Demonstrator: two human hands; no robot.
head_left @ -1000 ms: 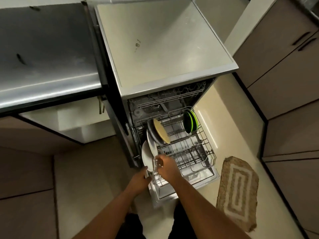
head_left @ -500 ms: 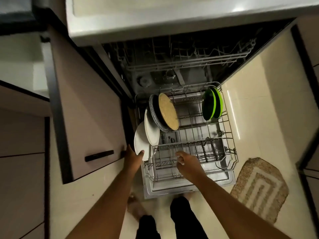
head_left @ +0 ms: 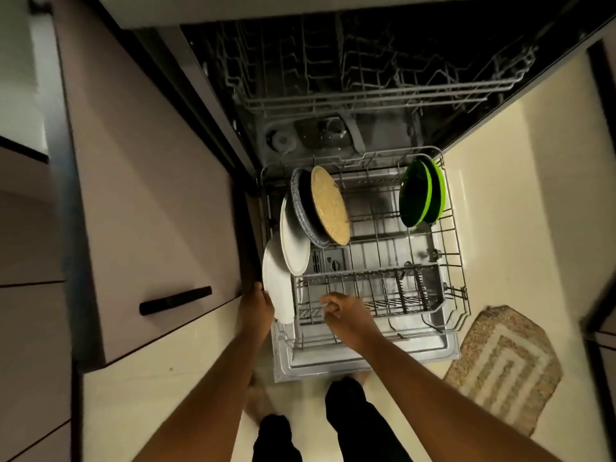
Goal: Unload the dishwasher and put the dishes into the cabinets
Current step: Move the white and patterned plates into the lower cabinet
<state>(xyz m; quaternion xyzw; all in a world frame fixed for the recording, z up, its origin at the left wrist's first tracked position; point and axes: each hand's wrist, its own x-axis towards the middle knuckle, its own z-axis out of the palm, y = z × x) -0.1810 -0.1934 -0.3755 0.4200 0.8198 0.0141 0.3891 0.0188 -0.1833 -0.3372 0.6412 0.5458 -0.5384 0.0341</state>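
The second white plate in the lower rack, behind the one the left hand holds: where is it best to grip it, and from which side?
Probably the upper rim of the second white plate, pinched from above. It stands on edge, and the grey plate crowds its back, leaving only the rim free.

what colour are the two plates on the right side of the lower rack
Bright green plates, standing upright in the lower rack; the head view shows them.
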